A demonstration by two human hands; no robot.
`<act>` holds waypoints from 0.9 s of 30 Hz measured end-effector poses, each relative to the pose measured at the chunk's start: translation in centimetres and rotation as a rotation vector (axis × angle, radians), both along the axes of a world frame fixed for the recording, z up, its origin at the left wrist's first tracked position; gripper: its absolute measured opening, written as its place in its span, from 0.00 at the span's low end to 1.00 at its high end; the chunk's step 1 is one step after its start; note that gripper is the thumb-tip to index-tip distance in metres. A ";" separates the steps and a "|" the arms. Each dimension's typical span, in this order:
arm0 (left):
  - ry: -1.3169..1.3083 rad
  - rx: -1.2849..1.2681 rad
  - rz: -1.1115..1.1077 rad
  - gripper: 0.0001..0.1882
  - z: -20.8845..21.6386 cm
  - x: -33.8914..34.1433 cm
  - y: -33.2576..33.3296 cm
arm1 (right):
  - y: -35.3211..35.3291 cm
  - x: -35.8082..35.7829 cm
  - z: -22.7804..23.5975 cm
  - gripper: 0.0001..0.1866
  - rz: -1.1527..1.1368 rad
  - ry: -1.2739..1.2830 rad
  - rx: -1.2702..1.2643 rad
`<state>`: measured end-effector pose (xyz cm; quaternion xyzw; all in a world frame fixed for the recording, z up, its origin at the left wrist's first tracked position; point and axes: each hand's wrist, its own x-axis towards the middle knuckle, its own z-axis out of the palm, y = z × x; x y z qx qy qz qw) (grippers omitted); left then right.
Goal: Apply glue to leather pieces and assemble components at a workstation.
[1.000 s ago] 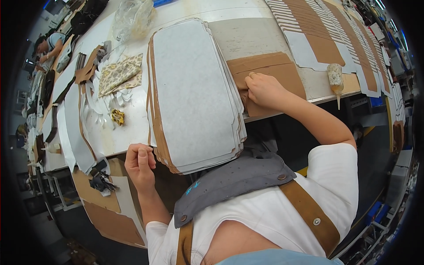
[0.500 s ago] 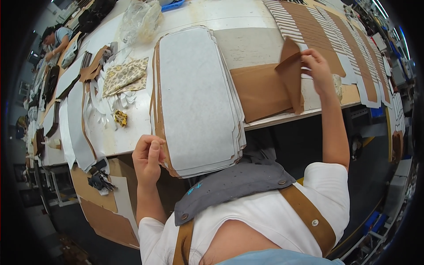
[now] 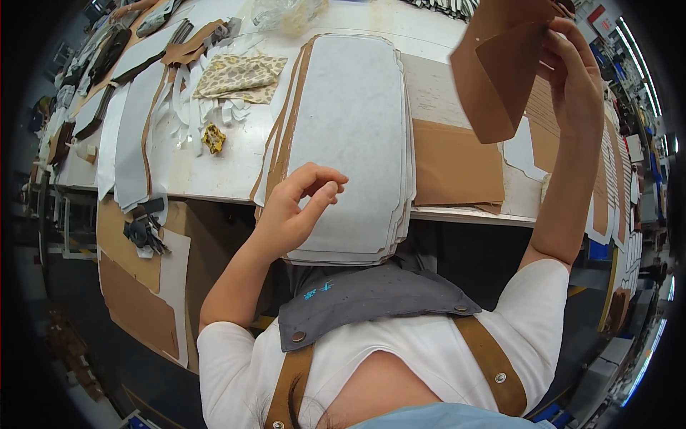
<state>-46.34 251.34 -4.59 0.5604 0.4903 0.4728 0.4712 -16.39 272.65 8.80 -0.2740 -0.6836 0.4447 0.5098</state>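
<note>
My right hand [image 3: 572, 71] is raised at the upper right, its fingers closed on the upper edge of a brown leather piece [image 3: 500, 79]. The piece hangs folded over itself, above the table. My left hand [image 3: 300, 204] hovers over the near left part of a thick stack of white-faced sheets [image 3: 350, 121]. Its fingers are loosely curled, with a gap to the thumb and nothing visible between them. Brown edges show along the stack's left side. Right of the stack lies a pile of flat brown leather pieces [image 3: 457, 163] near the table's front edge.
Left of the stack lie a folded spotted cloth [image 3: 243, 77], a yellow crumpled lump [image 3: 213, 139] and white scraps. Long grey strips [image 3: 139, 139] rest farther left. A cardboard box [image 3: 143, 300] stands below the table. Brown panels with white strips [image 3: 600, 182] lie at the right.
My right hand has lifted the brown leather piece off the pile, up and to the right. My left hand has moved from the stack's left edge to above it. The view has shifted.
</note>
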 end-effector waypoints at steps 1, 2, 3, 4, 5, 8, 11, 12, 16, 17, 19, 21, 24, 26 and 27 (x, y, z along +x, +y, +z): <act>-0.013 -0.008 -0.013 0.10 0.0 0.1 0.3 | -0.3 -1.1 0.0 0.10 0.008 -0.003 0.001; -0.026 -0.013 -0.029 0.12 0.0 0.3 0.6 | -0.5 -2.1 0.1 0.11 0.133 0.036 -0.020; -0.028 -0.010 -0.023 0.12 0.1 0.6 0.9 | -0.8 -3.0 0.1 0.12 0.259 0.078 -0.041; -0.074 -0.065 -0.031 0.13 0.1 0.9 1.2 | -1.3 -4.0 0.0 0.11 0.272 0.091 -0.033; -0.122 -0.121 -0.024 0.15 -0.1 1.1 1.3 | -1.3 -4.9 -0.3 0.11 0.291 0.089 -0.033; -0.256 -0.150 0.013 0.17 -0.5 1.7 2.1 | -2.2 -7.1 -0.4 0.07 0.386 0.111 -0.164; -0.415 -0.221 -0.003 0.19 0.1 2.3 3.5 | -2.4 -7.6 -0.5 0.06 0.439 0.152 -0.175; -0.415 -0.217 0.003 0.19 0.0 2.6 3.9 | -2.5 -7.6 -0.7 0.06 0.445 0.151 -0.173; -0.594 -0.034 0.097 0.17 -0.7 3.1 4.7 | -2.5 -7.8 -2.0 0.07 0.521 0.266 -0.225; -0.579 0.052 0.185 0.17 -0.8 3.0 4.8 | -2.4 -7.9 -2.8 0.09 0.654 0.353 -0.270; -0.539 0.137 0.275 0.14 0.2 2.2 5.1 | -2.7 -8.2 -5.1 0.10 0.653 0.407 -0.282; -0.269 0.318 0.453 0.12 1.0 1.0 5.3 | -2.8 -8.8 -7.9 0.14 0.291 0.484 -0.528; 0.160 0.361 0.535 0.10 1.9 -1.3 5.4 | -3.1 -10.1 -10.9 0.20 0.247 0.545 -0.714; 0.236 0.366 0.549 0.09 2.8 -2.0 5.0 | -4.5 -11.5 -11.4 0.23 0.228 0.496 -0.879; 0.308 0.374 0.558 0.09 3.3 -2.3 5.0 | -5.1 -12.1 -11.7 0.26 0.203 0.442 -1.039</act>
